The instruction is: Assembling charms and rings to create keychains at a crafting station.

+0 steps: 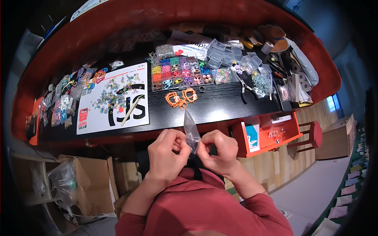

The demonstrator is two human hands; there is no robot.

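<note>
A small clear plastic bag (191, 128) is pinched between my two hands, just off the table's front edge. My left hand (169, 150) grips its left side with thumb and fingers closed. On the other side, my right hand (219, 152) pinches the bag's lower right edge. What the bag contains, if anything, I cannot make out. Beyond it on the black table lies an orange beaded chain piece (181, 99) with two looped ends. A small ring (202, 89) rests near it, below the divided box of colourful beads and clasps (179, 72).
Pliers (247, 91) lie right of the bead box, near clear plastic cases (222, 53). A white sheet strewn with small rings (134, 118) covers the left side, beside several filled bags (63, 98). An open orange drawer (271, 146) juts out at right; a cardboard box (94, 181) stands lower left.
</note>
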